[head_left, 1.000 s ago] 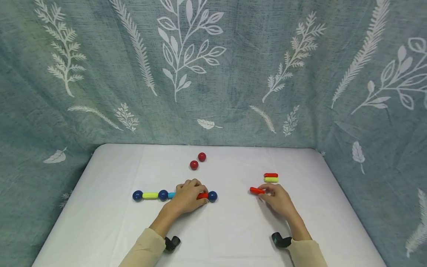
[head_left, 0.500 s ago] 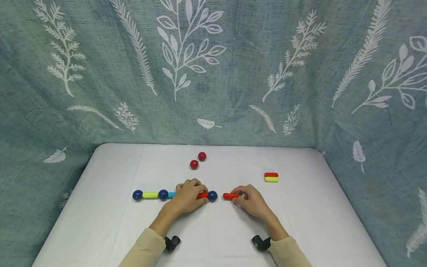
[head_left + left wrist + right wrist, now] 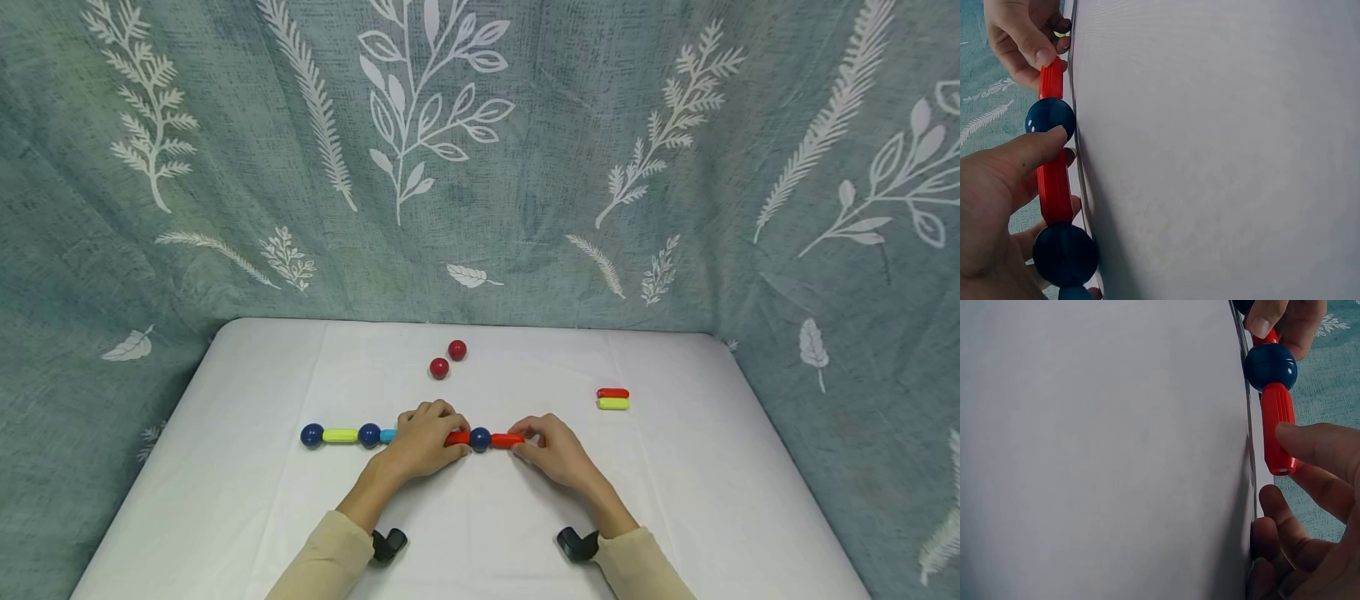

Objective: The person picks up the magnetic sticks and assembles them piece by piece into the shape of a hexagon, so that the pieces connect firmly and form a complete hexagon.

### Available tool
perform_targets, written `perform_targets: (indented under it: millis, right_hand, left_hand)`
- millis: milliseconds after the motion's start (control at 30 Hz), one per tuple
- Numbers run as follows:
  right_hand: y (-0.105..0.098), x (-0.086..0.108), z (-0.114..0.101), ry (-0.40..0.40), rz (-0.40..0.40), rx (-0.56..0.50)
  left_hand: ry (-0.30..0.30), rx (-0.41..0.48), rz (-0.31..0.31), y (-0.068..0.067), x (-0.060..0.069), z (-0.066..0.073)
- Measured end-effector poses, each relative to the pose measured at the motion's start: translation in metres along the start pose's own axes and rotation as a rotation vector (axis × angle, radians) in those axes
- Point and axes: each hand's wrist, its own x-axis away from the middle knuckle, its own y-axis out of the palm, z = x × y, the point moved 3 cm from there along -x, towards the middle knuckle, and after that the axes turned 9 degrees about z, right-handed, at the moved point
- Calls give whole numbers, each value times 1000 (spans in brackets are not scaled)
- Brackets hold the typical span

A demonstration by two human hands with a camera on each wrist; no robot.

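Observation:
A row of blue balls and coloured rods lies across the white table. My left hand (image 3: 423,440) grips it around the red rod (image 3: 1055,190) between two blue balls, with the thumb touching the end ball (image 3: 1050,117). My right hand (image 3: 558,452) pinches another red rod (image 3: 1279,428) between thumb and finger. That rod's left end touches the end blue ball (image 3: 480,440), in line with the row. Left of my left hand show a light blue rod (image 3: 387,436), a blue ball (image 3: 369,435), a yellow-green rod (image 3: 341,436) and a blue ball (image 3: 312,436).
Two red balls (image 3: 439,368) lie behind the row on the white table (image 3: 247,500). A red rod (image 3: 613,392) and a yellow-green rod (image 3: 613,404) lie side by side at the back right. A patterned green cloth (image 3: 525,275) hangs behind the table.
My right hand has carried the red rod leftward from near the two loose rods to the end blue ball, which it now touches. My left hand has kept its place on the row.

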Motion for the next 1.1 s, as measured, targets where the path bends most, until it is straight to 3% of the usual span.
perform_targets:
  millis: [400, 633, 867, 1100]
  right_hand:
    - [10, -6, -9, -82, -26, -27]
    - [8, -16, -19, -37, -43, -23]
    - [11, -68, -49, -35, -53, 5]
    - [41, -122, -73, -123, -129, 121]
  left_hand:
    - [20, -39, -22, -1, -2, 5]
    - [0, -72, -21, 2, -3, 5]
    - [-1, -78, -23, 2, -4, 5]
    - [21, -72, -21, 2, -3, 6]
